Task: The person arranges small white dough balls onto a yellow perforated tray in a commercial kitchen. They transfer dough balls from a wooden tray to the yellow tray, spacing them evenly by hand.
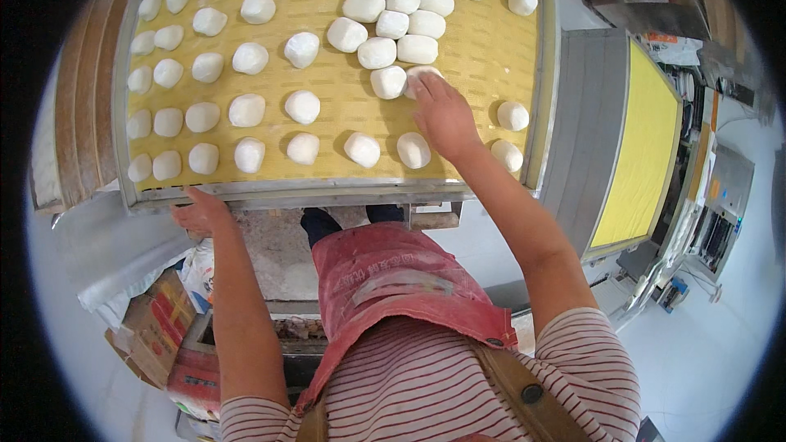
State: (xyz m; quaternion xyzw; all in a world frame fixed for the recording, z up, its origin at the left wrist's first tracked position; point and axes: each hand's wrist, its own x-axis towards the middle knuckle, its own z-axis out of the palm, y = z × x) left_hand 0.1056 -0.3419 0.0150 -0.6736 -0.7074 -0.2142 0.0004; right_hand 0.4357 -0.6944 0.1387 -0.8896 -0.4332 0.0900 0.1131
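Note:
Rows of white dough pieces (304, 106) lie spaced out on a yellow mesh tray (327, 184) with a metal frame. Down the middle of the tray runs a tight cluster of dough pieces (377, 53), touching one another. At the near end of that cluster, my right hand (446, 119) has its fingers over a dough piece (425, 71), which they partly hide. My left hand (201, 213) grips the tray's near edge at the left, the thumb side at the rim and the other fingers mostly hidden below.
To the right stands a stack of grey frames (585, 139) topped by another yellow mesh tray (643, 147). Brown wooden boards (86, 82) line the left side. A cardboard box (155, 319) sits low at the left. My red apron (393, 270) is close to the tray's front edge.

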